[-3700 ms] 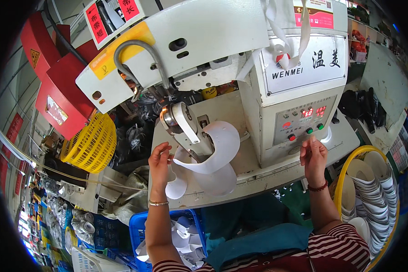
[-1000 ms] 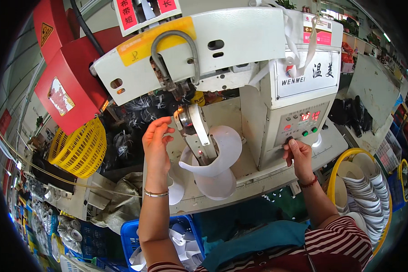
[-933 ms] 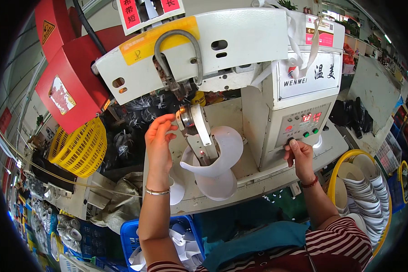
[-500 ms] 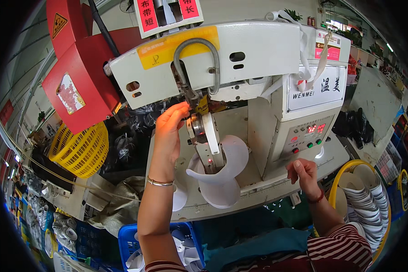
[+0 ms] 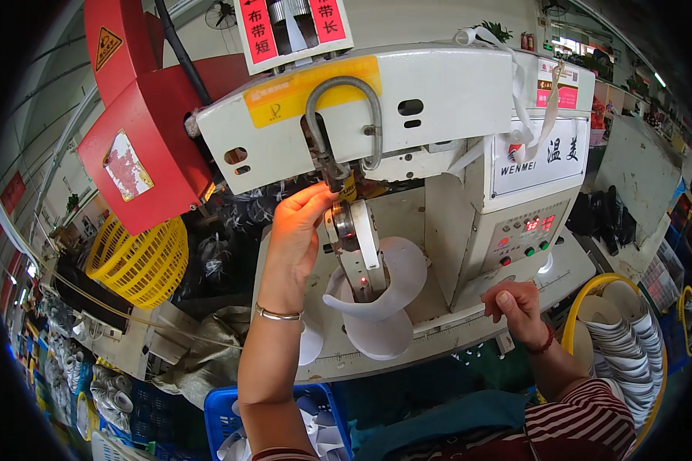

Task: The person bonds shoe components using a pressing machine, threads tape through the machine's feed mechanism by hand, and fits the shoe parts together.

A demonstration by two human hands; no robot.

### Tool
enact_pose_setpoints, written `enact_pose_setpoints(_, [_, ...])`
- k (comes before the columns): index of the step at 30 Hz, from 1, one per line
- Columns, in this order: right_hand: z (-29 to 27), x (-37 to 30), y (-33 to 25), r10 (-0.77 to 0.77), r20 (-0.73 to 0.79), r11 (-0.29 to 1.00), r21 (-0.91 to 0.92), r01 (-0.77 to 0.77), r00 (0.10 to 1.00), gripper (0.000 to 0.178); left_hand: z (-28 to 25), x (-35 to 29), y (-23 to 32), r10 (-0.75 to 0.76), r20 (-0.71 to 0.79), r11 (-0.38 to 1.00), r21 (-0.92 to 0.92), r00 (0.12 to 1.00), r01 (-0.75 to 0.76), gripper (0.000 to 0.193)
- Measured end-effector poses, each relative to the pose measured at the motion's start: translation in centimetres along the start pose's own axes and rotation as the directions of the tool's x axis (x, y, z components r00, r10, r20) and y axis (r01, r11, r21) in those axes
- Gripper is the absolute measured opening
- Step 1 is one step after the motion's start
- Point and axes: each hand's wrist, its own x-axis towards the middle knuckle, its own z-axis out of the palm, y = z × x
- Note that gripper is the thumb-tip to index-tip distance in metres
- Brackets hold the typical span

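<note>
My left hand [image 5: 298, 223] is raised at the machine's working head, its thumb and fingers pinched together beside the dark metal nozzle [image 5: 334, 178]. What the pinch holds, if anything, is hidden. Just below the fingertips is a wheel on an upright post [image 5: 349, 234], with a strip of white tape [image 5: 367, 238] running down beside it. A white curved sheet piece [image 5: 404, 276] rests around the lower part of this post, its ends curling upward. My right hand [image 5: 517, 309] hovers before the control panel [image 5: 524, 238], fingers curled into a loose fist, touching nothing; no object shows in it.
A yellow-rimmed basket [image 5: 567, 330] at the right holds stacked white curved pieces. Below my left forearm stands a blue crate [image 5: 217, 411] with white pieces. A yellow basket [image 5: 142, 261] and a red machine part [image 5: 142, 146] are at the left. White tape [image 5: 521, 92] hangs from the machine arm.
The view has shifted slightly, so the machine appears a little lower and farther right. My left fingertips stay beside the nozzle. My right hand keeps its curl near the panel.
</note>
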Motion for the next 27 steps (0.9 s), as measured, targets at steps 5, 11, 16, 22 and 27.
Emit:
enact_pose_setpoints(5, [0.1,0.0,-0.2,-0.008,0.007,1.000,0.000,0.008,1.000,0.035,0.2,0.1,-0.3,-0.009,-0.026,1.000,-0.003,1.000,0.009,0.015])
enact_pose_setpoints(11, [-0.2,1.0,-1.9,-0.074,0.055,0.994,-0.079,0.078,0.996,0.036,0.4,-0.2,-0.3,-0.047,-0.021,0.998,-0.039,0.999,0.046,0.010])
enact_pose_setpoints(16, [-0.1,2.2,-3.8,-0.180,0.140,0.966,-0.163,0.202,0.974,0.031,0.1,-0.7,-0.1,0.029,-0.006,0.999,-0.014,1.000,-0.029,0.013])
enact_pose_setpoints(22, [0.7,2.9,-4.8,-0.285,0.247,0.908,-0.240,0.343,0.926,0.023,0.1,-0.9,0.3,0.010,0.035,0.999,-0.037,0.999,-0.009,0.018])
enact_pose_setpoints(27, [1.7,4.1,-5.6,-0.304,0.298,0.874,-0.291,0.390,0.905,0.019,-0.1,-0.7,0.0,0.002,0.023,1.000,-0.018,1.000,-0.001,0.021])
